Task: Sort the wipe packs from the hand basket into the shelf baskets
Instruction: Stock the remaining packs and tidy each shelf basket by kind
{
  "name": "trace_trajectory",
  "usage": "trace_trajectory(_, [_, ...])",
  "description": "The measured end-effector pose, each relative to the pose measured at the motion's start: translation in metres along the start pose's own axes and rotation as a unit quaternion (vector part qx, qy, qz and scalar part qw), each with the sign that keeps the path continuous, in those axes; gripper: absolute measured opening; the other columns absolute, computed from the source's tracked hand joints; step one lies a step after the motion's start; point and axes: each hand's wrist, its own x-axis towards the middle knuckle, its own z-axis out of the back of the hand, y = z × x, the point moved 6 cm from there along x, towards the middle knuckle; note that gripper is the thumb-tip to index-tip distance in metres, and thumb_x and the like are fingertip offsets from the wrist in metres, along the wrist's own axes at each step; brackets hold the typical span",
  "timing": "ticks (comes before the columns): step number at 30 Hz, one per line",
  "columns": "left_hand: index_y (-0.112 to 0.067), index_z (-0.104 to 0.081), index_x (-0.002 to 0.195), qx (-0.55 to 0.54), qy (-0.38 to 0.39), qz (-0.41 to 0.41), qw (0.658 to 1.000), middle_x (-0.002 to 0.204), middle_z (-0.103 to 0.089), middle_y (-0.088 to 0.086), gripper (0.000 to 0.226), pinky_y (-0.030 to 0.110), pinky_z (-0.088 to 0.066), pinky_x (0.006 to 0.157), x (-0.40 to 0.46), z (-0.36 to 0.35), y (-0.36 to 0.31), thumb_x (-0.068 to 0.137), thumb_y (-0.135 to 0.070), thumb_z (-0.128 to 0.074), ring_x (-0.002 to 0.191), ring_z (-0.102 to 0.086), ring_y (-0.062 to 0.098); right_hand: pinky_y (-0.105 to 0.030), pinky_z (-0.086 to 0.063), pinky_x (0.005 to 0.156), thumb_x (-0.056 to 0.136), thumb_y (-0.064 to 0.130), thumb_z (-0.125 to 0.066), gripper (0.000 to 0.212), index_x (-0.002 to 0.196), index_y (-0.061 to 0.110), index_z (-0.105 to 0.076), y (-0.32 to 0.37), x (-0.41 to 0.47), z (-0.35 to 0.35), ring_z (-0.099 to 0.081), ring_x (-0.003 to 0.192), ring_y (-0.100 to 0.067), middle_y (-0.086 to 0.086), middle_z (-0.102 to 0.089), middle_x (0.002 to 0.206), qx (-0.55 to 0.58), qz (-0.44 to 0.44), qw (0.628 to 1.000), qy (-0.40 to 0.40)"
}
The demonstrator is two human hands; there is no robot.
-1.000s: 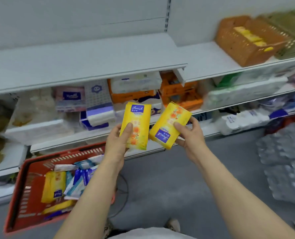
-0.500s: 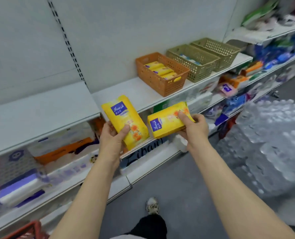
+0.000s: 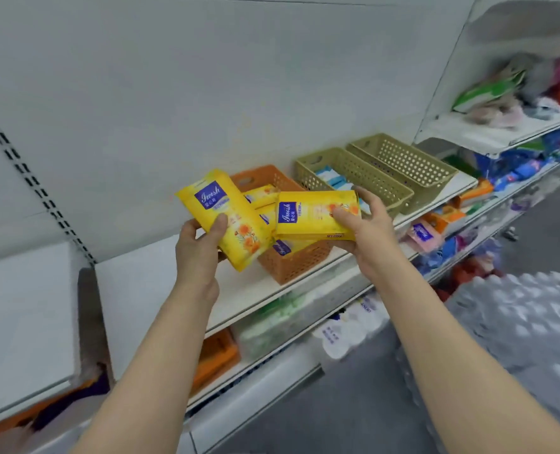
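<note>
The shelf (image 3: pixel 160 290) carries an orange basket (image 3: pixel 291 260) with two green baskets (image 3: pixel 370 181) to its right. Over the orange basket, the left hand (image 3: pixel 200 253) grips one yellow pack (image 3: pixel 226 217) and the right hand (image 3: pixel 367 234) grips another (image 3: pixel 314 214).

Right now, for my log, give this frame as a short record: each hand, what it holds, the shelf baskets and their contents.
left hand: grips a yellow wipe pack, tilted
right hand: grips a second yellow pack, lying sideways
position: both packs above the orange basket
orange basket contents: more yellow packs
middle green basket: blue and white packs
far green basket: contents not visible
hand basket: out of view
</note>
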Motion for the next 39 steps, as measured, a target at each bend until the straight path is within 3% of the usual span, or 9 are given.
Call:
trace_trajectory(4, [-0.015, -0.054, 0.118, -0.05, -0.048, 0.001, 0.998, 0.115, -0.068, 0.005, 0.032, 0.028, -0.056, 0.066, 0.033, -0.007, -0.002, 0.09, -0.019, -0.068, 0.097, -0.069, 0.021, -0.039, -0.059, 0.058, 0.084, 0.01, -0.075, 0.055, 0.127, 0.036, -0.052, -0.009, 0.058, -0.012, -0.073, 0.078, -0.024, -0.013, -0.065, 0.118, -0.011, -0.004, 1.0, 0.029])
trace_trajectory(12, [-0.017, -0.055, 0.13, -0.097, -0.179, -0.044, 0.978, 0.119, -0.068, 0.004, 0.044, 0.032, -0.06, 0.073, 0.062, 0.007, -0.011, 0.089, -0.009, -0.068, 0.102, -0.069, 0.022, -0.056, -0.06, 0.067, 0.083, 0.014, -0.076, 0.059, 0.131, 0.037, -0.051, -0.032, 0.165, -0.09, -0.07, 0.099, -0.029, -0.007, -0.064, 0.126, -0.096, -0.013, 0.984, 0.15])
trace_trajectory(18, [-0.022, -0.058, 0.127, -0.114, -0.242, -0.079, 0.96, 0.111, -0.07, 0.0, 0.042, 0.028, -0.059, 0.069, 0.063, 0.003, -0.01, 0.088, -0.009, -0.069, 0.094, -0.072, 0.019, -0.043, -0.055, 0.091, 0.086, 0.019, -0.074, 0.058, 0.135, 0.035, -0.048, -0.057, 0.218, -0.125, -0.064, 0.11, -0.022, 0.001, -0.062, 0.127, -0.201, 0.012, 0.956, 0.212])
trace_trajectory(21, [-0.021, -0.057, 0.129, -0.124, -0.265, -0.088, 0.952, 0.11, -0.071, -0.001, 0.044, 0.029, -0.06, 0.071, 0.057, -0.004, 0.001, 0.089, -0.009, -0.069, 0.094, -0.072, 0.019, -0.027, -0.049, 0.084, 0.09, 0.03, -0.068, 0.055, 0.139, 0.022, -0.046, -0.061, 0.221, -0.14, -0.056, 0.117, -0.022, 0.0, -0.056, 0.13, -0.393, 0.143, 0.874, 0.249])
trace_trajectory(25, [-0.02, -0.055, 0.13, -0.138, -0.285, -0.089, 0.944, 0.111, -0.071, 0.002, 0.044, 0.031, -0.061, 0.073, 0.05, -0.021, 0.015, 0.089, -0.009, -0.068, 0.092, -0.073, 0.019, -0.038, -0.041, 0.1, 0.09, 0.041, -0.062, 0.053, 0.137, 0.021, -0.049, -0.054, 0.208, -0.147, -0.04, 0.128, -0.028, -0.008, -0.047, 0.136, -0.59, 0.357, 0.694, 0.205])
trace_trajectory(29, [-0.019, -0.055, 0.13, -0.145, -0.293, -0.095, 0.94, 0.113, -0.07, 0.003, 0.046, 0.029, -0.06, 0.068, 0.045, -0.04, 0.022, 0.088, -0.01, -0.069, 0.094, -0.072, 0.021, -0.036, -0.038, 0.098, 0.099, 0.044, -0.045, 0.039, 0.128, 0.024, -0.06, -0.058, 0.21, -0.15, -0.046, 0.121, -0.027, -0.007, -0.057, 0.129, -0.632, 0.347, 0.634, 0.281])
trace_trajectory(31, [-0.018, -0.055, 0.13, -0.148, -0.292, -0.093, 0.94, 0.113, -0.071, 0.004, 0.045, 0.031, -0.06, 0.069, 0.042, -0.05, 0.025, 0.088, -0.011, -0.07, 0.095, -0.072, 0.022, -0.036, -0.039, 0.1, 0.1, 0.044, -0.044, 0.04, 0.127, 0.022, -0.063, -0.05, 0.211, -0.153, -0.049, 0.121, -0.027, -0.008, -0.06, 0.128, -0.614, 0.334, 0.639, 0.321])
trace_trajectory(35, [-0.016, -0.058, 0.124, -0.137, -0.269, -0.079, 0.95, 0.111, -0.072, 0.005, 0.041, 0.031, -0.06, 0.067, 0.043, -0.073, 0.029, 0.085, -0.013, -0.072, 0.094, -0.073, 0.023, -0.023, -0.045, 0.087, 0.096, 0.044, -0.054, 0.031, 0.116, 0.025, -0.07, -0.017, 0.194, -0.161, -0.062, 0.107, -0.008, 0.008, -0.07, 0.114, -0.359, 0.204, 0.803, 0.43])
trace_trajectory(39, [-0.016, -0.062, 0.116, -0.084, -0.228, -0.066, 0.968, 0.104, -0.075, 0.004, 0.037, 0.028, -0.058, 0.067, 0.047, -0.093, 0.033, 0.081, -0.018, -0.076, 0.091, -0.073, 0.019, -0.017, -0.055, 0.069, 0.086, 0.035, -0.074, 0.02, 0.105, 0.033, -0.069, -0.012, 0.17, -0.163, -0.07, 0.088, 0.0, 0.013, -0.074, 0.098, -0.255, 0.05, 0.786, 0.561])
